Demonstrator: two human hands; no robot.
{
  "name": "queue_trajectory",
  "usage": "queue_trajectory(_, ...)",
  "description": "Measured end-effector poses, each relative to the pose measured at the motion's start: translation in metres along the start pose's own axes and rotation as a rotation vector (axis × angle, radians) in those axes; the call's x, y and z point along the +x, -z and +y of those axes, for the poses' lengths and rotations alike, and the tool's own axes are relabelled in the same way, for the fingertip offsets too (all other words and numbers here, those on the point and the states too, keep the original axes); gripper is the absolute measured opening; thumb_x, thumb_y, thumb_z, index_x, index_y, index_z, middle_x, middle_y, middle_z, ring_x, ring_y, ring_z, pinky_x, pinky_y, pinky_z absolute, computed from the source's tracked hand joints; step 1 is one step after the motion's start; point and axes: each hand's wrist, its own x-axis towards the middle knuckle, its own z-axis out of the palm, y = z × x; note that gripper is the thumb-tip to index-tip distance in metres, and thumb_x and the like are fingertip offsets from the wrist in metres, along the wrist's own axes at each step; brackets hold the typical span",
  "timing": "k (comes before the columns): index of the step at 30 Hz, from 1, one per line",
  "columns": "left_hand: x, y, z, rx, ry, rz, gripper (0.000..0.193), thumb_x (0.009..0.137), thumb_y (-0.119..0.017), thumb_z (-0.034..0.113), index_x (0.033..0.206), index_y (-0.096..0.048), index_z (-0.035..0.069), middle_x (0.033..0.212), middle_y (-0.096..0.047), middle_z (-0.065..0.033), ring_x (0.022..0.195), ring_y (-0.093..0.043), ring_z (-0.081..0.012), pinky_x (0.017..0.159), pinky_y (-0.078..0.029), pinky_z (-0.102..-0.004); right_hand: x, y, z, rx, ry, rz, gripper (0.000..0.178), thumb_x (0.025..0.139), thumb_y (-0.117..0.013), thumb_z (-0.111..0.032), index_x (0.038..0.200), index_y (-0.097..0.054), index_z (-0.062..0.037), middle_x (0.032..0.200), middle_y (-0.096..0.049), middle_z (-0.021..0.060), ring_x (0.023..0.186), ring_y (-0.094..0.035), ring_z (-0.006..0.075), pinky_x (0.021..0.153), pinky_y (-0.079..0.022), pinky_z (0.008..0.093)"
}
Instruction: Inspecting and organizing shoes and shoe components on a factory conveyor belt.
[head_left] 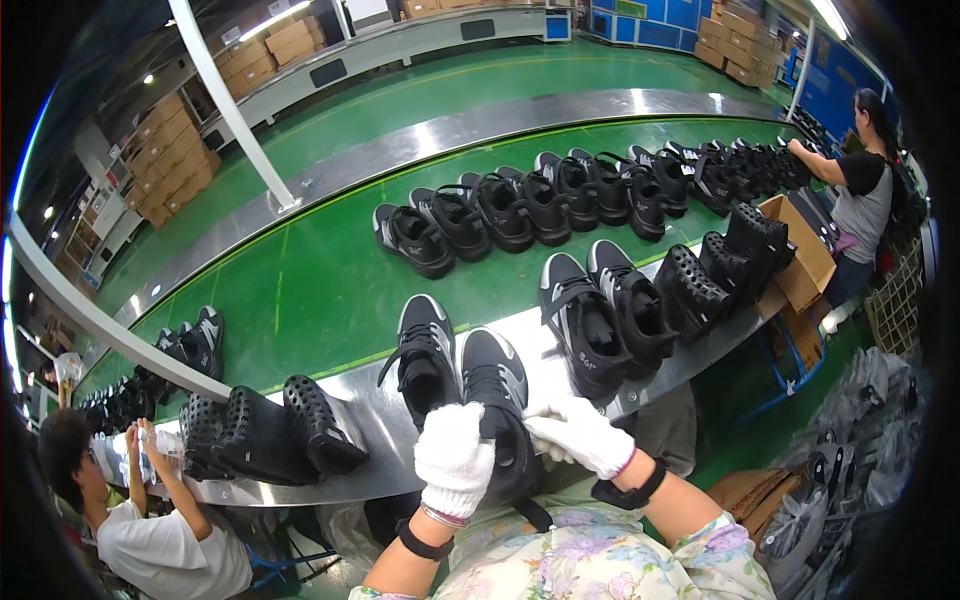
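Observation:
A black sneaker with a grey toe (490,365) stands on the metal ledge in front of me, its toe pointing away. My left hand (455,458), in a white knit glove, is closed at the left side of its opening, by the tongue. On the opposite side, my gloved right hand (580,435) has its fingers pinched together against the collar; what lies between them is hidden. Touching this shoe on the left is a matching sneaker (422,355), with a loose strap at its side. Another pair of sneakers (590,325) stands farther right along the ledge.
Black shoe lasts (280,430) stand left on the metal ledge (385,445); more lasts (690,285) and an open carton (800,255) stand right. A row of sneakers (500,210) lines the green conveyor (300,300). Co-workers sit at left (160,540) and stand at right (860,200).

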Motion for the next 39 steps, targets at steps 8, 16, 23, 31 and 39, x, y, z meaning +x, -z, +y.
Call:
queue_trajectory(8, 0.003, 0.01, 0.008, -0.169, 0.097, -0.123, 0.033, 0.079, -0.072, 0.016, 0.111, -0.065, 0.01, 0.098, -0.065, -0.0121, 0.093, -0.063, -0.033, 0.08, -0.052, -0.0424, 0.013, -0.03, -0.002, -1.01, 0.613, 0.206, 0.049, 0.082, -0.068, -0.022, 0.126, -0.055, -0.0044, 0.111, -0.064, 0.0229, 0.095, -0.064, 0.0424, 0.082, -0.053, 0.0478)
queue_trajectory(16, -0.026, 0.1, -0.069, 0.215, 0.103, 0.347, 0.051, 0.077, -0.077, 0.007, 0.124, -0.058, -0.002, 0.115, -0.062, -0.0213, 0.104, -0.059, -0.0406, 0.094, -0.048, -0.048, 0.051, -0.009, -0.083, -1.576, 0.376, 0.212, 0.032, 0.087, -0.065, -0.025, 0.113, -0.063, -0.0076, 0.08, -0.069, 0.018, 0.075, -0.068, 0.0375, 0.066, -0.054, 0.0456)
queue_trajectory(23, -0.056, 0.097, -0.116, 0.095, 0.49, 0.32, 0.064, 0.081, -0.067, 0.003, 0.14, -0.045, -0.003, 0.138, -0.051, -0.0231, 0.124, -0.052, -0.0383, 0.104, -0.043, -0.0427, 0.051, -0.164, -0.108, -1.009, 1.096, -0.222, 0.019, 0.086, -0.061, -0.018, 0.101, -0.059, -0.0075, 0.097, -0.065, 0.019, 0.085, -0.067, 0.0378, 0.073, -0.054, 0.0479)
queue_trajectory(31, -0.068, 0.105, -0.115, -0.01, 0.562, 0.31, 0.062, 0.076, -0.06, -0.005, 0.137, -0.049, -0.003, 0.132, -0.054, -0.0259, 0.121, -0.052, -0.0446, 0.106, -0.042, -0.0505, 0.094, -0.236, -0.095, -1.196, 0.826, -0.346, 0.029, 0.08, -0.063, -0.014, 0.104, -0.053, -0.0016, 0.092, -0.06, 0.0223, 0.082, -0.063, 0.0409, 0.07, -0.051, 0.0505)
queue_trajectory(39, -0.042, 0.163, -0.072, -1.222, 0.731, 0.577, 0.045, 0.093, -0.064, 0.016, 0.133, -0.051, -0.001, 0.117, -0.063, -0.0092, 0.101, -0.064, -0.0181, 0.09, -0.053, -0.0316, 0.015, -0.184, -0.098, -0.979, 1.161, -0.496, 0.035, 0.078, -0.076, -0.021, 0.103, -0.059, -0.0049, 0.1, -0.059, 0.0155, 0.092, -0.062, 0.0362, 0.078, -0.052, 0.0441)
